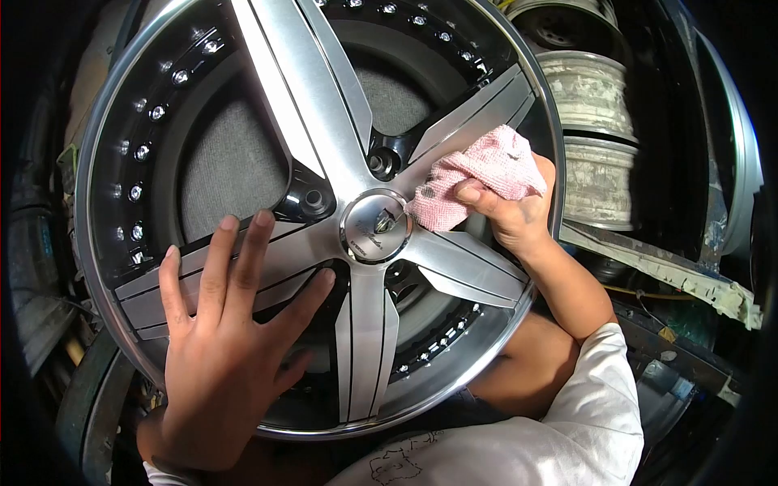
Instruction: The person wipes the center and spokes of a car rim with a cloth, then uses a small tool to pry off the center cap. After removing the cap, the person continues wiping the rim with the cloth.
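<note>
A large 5-spoke wheel of brushed silver and glossy black metal (361, 182) fills the middle of the frame, with a round silver cap bearing a crest (375, 226) at its hub and small shiny bolts (180, 78) set around its black inner ring. The left hand (223, 348) comes up from the lower left of the frame, back of the hand to the camera, its 4 fingers fanned apart and pointing upward over the left spoke, with the thumb angled out toward the right; it grasps nothing, and how firmly the palm bears on the wheel cannot be told. The right hand (519, 215), right of centre, pinches a crumpled pink textured cloth (478, 174), the thumb laid across its lower side and pointing left, the other fingers mostly hidden. The cloth lies over the upper-right spoke, its lower left end beside the cap. The right arm is bent at the elbow, its forearm slanting upward and to the left from a white fabric sleeve (604, 381) at the lower right. At the upper right of the frame, scuffed grey cylindrical metal rims (590, 97) stand stacked.
</note>
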The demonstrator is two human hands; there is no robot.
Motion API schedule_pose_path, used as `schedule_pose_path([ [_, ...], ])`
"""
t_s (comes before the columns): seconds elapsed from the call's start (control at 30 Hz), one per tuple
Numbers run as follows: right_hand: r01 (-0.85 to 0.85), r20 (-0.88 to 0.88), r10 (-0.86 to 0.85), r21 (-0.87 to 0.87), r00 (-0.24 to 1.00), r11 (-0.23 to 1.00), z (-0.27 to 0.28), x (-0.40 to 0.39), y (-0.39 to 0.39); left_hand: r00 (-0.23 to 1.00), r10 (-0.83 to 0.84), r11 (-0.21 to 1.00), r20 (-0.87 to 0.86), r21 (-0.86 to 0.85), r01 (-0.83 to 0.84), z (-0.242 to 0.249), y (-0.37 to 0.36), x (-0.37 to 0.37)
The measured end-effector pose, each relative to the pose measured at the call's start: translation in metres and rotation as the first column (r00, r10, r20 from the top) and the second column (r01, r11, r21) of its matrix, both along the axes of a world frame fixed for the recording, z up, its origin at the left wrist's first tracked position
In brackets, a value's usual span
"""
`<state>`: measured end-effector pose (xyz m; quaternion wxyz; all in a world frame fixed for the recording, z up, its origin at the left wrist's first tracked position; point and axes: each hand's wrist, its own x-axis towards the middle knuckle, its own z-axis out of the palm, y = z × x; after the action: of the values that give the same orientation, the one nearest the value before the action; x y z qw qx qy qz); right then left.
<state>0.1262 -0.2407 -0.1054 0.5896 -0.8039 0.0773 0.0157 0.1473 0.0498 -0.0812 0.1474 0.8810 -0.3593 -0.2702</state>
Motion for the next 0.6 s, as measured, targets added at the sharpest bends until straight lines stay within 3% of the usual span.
schedule_pose_path([
  [0.6, 0.018, -0.002, -0.018, 0.008, 1.0, 1.0, -0.0007, -0.0004, -0.0029, 1.0, 0.001, 1.0, -0.016, 0.011, 0.0, 0.0007, -0.0001, 0.0006],
])
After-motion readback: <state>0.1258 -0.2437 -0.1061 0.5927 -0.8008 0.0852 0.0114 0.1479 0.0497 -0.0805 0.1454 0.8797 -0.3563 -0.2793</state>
